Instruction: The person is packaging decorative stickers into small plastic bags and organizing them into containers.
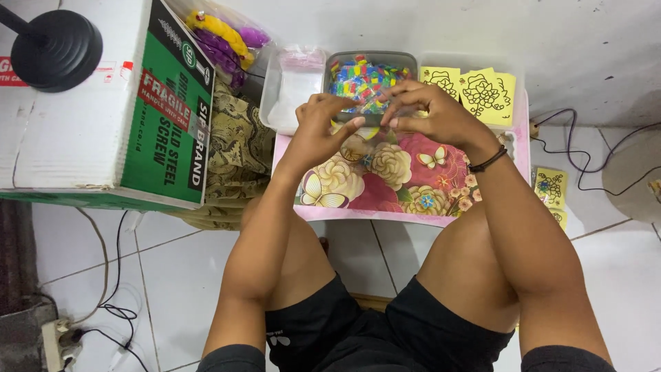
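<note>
My left hand (318,127) and my right hand (428,110) meet over the far part of a small table with a pink flowered top (406,186). Between the fingertips of both hands is a small clear plastic bag (372,114); what it holds is too small to tell. Just behind the hands stands a grey container (407,59) filled with small multicoloured pieces (354,77). A dark band sits on my right wrist.
A clear container of small plastic bags (292,86) is left of the grey one; yellow cards with line drawings (482,93) lie to its right, more on the floor (551,186). A large cardboard box (103,103) with a black round base stands left. Cables cross the tiles.
</note>
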